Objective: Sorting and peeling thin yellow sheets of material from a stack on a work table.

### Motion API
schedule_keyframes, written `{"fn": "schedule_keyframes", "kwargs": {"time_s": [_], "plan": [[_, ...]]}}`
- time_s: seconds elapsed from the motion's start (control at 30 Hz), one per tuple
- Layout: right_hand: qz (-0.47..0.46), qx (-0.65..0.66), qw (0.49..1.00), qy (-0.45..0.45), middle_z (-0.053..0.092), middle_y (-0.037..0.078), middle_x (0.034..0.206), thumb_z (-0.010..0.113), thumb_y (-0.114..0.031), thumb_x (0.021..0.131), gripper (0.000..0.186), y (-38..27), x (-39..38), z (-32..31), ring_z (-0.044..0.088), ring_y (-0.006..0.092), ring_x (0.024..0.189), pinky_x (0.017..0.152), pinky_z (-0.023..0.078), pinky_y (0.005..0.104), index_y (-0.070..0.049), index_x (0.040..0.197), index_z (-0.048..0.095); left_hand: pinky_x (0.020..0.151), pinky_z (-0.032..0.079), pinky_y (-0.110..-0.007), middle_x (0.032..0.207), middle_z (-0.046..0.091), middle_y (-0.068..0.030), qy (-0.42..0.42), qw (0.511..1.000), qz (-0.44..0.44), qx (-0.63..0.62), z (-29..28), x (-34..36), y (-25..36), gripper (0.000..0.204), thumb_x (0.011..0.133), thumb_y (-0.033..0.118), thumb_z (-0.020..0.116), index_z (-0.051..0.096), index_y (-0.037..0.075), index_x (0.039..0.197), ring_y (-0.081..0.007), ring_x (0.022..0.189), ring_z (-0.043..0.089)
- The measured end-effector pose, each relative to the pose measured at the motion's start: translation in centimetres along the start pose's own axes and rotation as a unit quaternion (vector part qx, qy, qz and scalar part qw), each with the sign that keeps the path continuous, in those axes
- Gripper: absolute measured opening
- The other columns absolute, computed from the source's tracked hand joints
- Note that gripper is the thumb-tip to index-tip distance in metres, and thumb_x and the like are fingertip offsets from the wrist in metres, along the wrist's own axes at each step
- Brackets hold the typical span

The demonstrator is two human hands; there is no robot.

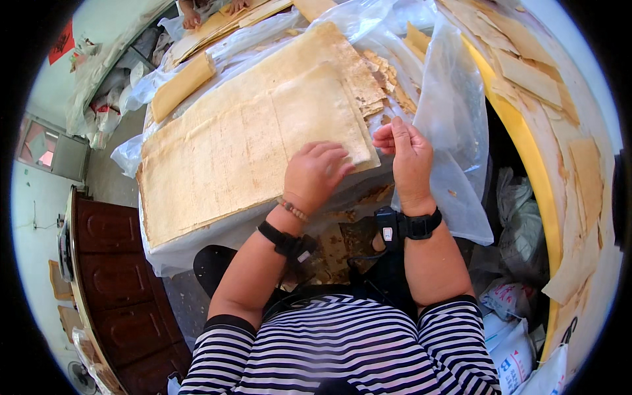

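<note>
A stack of large tan sheets (217, 158), thin and fibrous with ragged brown edges, lies on plastic film in front of me. My left hand (315, 172) is over the near right corner of the top sheet, slightly blurred. Its fingers are loosely bent, with the thumb apart from them, and I see nothing held. Just off the sheets' right edge, my right hand (409, 158) is raised with thumb and fingertips pinched together. Whatever is between those fingertips is too small to make out. Wristbands with small black devices are on both my wrists.
Crumpled clear plastic (454, 112) covers the table's right side, beside flaky brown scraps (388, 76). A folded tan piece (183, 85) lies far left. Another person's hands (191, 16) show at the far edge. A yellow-edged surface (526, 148) with sheet pieces curves along the right.
</note>
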State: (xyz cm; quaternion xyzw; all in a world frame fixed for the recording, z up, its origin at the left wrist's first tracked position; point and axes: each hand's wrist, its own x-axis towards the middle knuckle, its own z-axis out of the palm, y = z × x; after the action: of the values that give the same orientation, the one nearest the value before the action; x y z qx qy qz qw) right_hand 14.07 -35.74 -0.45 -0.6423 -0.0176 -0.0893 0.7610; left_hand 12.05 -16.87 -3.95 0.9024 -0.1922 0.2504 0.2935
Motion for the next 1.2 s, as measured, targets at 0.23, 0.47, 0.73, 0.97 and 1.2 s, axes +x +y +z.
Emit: {"fn": "schedule_keyframes", "kwargs": {"time_s": [0.23,0.47,0.73,0.97,1.2], "plan": [[-0.12,-0.053,0.991,-0.023,0.066,0.006,0.071,0.052,-0.023,0.101,0.036,0.7,-0.3,0.7,0.061,0.0098,0.067,0.062,0.049,0.0258,0.002,0.081,0.068,0.074,0.055,-0.036,0.096,0.071,-0.0076,0.021,0.998,0.006,0.055,0.5,0.0,0.9,0.012,0.082,0.013,0.072,0.069,0.009,0.093,-0.0258,0.087,0.067],[-0.183,-0.168,0.964,-0.095,0.068,0.009,0.073,0.059,-0.018,0.092,0.023,0.5,-1.0,1.3,0.064,0.0254,0.069,0.066,0.049,0.0354,-0.002,0.079,0.069,0.059,0.051,-0.028,0.076,0.068,-0.0094,0.075,0.985,-0.145,-0.051,0.7,-0.4,1.2,0.009,0.088,0.012,0.067,0.065,0.003,0.09,-0.0185,0.064,0.065],[-0.328,-0.425,0.828,-0.161,0.067,0.004,0.076,0.066,-0.017,0.083,0.011,0.2,-1.3,2.0,0.06,0.0252,0.083,0.078,0.045,0.0393,-0.008,0.079,0.072,0.051,0.042,-0.022,0.066,0.061,0.0013,0.027,0.933,-0.257,-0.25,0.2,-0.1,-0.7,0.011,0.089,0.013,0.067,0.066,0.002,0.086,-0.0051,0.057,0.053],[-0.358,-0.434,0.816,-0.131,0.062,0.005,0.081,0.067,-0.021,0.08,0.013,1.1,-1.7,3.3,0.056,0.0263,0.09,0.078,0.043,0.0399,-0.009,0.075,0.071,0.05,0.041,-0.02,0.068,0.06,0.0032,-0.005,0.801,-0.403,-0.441,-1.7,1.4,-1.3,0.01,0.089,0.012,0.068,0.067,0.003,0.085,-0.0033,0.057,0.052],[-0.313,-0.516,0.783,-0.152,0.06,0.009,0.087,0.069,-0.021,0.078,0.018,1.4,-2.3,4.3,0.055,0.0279,0.092,0.083,0.044,0.0397,-0.004,0.072,0.069,0.054,0.041,-0.019,0.073,0.061,0.0041,0.188,0.921,-0.262,-0.217,-3.2,2.3,-3.2,0.011,0.092,0.01,0.063,0.066,0.001,0.086,-0.001,0.063,0.05]]}}
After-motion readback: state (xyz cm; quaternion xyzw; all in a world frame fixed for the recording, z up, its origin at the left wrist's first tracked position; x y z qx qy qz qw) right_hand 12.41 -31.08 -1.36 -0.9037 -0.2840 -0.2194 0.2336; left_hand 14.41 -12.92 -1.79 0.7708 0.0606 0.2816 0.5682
